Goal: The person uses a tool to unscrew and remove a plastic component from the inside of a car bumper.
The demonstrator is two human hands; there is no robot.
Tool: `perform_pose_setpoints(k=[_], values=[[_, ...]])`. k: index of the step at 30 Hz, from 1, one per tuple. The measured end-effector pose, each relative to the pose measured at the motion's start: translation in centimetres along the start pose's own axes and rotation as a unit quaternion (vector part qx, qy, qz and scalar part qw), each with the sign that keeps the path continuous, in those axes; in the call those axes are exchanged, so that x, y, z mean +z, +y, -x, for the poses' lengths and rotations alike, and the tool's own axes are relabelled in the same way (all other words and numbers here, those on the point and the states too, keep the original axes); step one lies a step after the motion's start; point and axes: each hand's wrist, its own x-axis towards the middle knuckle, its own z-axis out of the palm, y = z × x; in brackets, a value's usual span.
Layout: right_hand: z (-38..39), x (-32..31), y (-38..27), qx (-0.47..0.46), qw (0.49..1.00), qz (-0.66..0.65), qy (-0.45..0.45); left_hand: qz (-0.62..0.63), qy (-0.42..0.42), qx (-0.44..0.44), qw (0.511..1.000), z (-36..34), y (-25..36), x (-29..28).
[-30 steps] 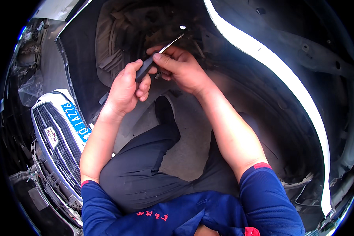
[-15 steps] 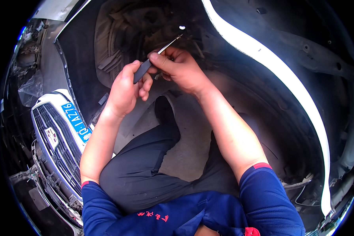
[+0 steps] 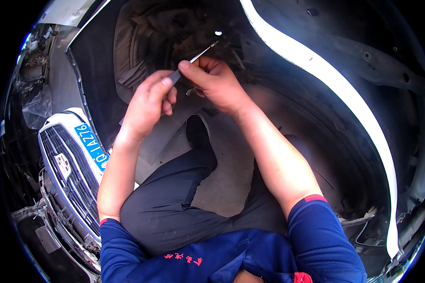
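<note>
A screwdriver (image 3: pixel 175 76) with a dark grey handle points up and right, its thin metal shaft ending in a small brownish piece that is too small to name. My left hand (image 3: pixel 148 101) is closed around the rear of the handle, fingers curled over it. Where handle meets shaft, my right hand (image 3: pixel 217 85) pinches the tool, thumb on top and fingers underneath. A small pale bit (image 3: pixel 190 91) shows just below the right fingers; what it is I cannot make out. Both hands are in front of a dark, dirty wheel arch cavity.
A white fender edge (image 3: pixel 316 70) curves down the right side around the dark wheel well liner (image 3: pixel 311 127). On the left lies a detached front bumper with a grille (image 3: pixel 71 174) and a blue plate (image 3: pixel 90 145). A clear plastic bag (image 3: pixel 38 106) lies above it. My bent legs (image 3: pixel 174 193) are below.
My left hand has turned on the handle, its fingers now folded over the top and covering more of it. The right hand and the shaft have barely shifted.
</note>
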Motion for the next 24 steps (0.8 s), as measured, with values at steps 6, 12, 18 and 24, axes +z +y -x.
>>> perform_pose_setpoints(k=[6,12,18,24], values=[[-0.3,-0.2,0.1,0.006,0.998,0.041,0.038,-0.197,0.089,0.108,0.97,0.1,0.5,0.5],[-1.0,-1.5,-0.1,-0.006,0.98,-0.195,0.032,0.221,-0.022,-0.109,0.969,-1.3,-1.2,-0.9],[-1.4,-0.9,0.6,-0.031,0.982,-0.161,0.095,0.005,-0.018,0.006,1.0,-0.8,-0.7,-0.8],[-1.9,-0.4,0.3,-0.013,0.981,-0.128,0.143,-0.232,0.045,0.147,0.96,-0.3,-0.4,0.1]])
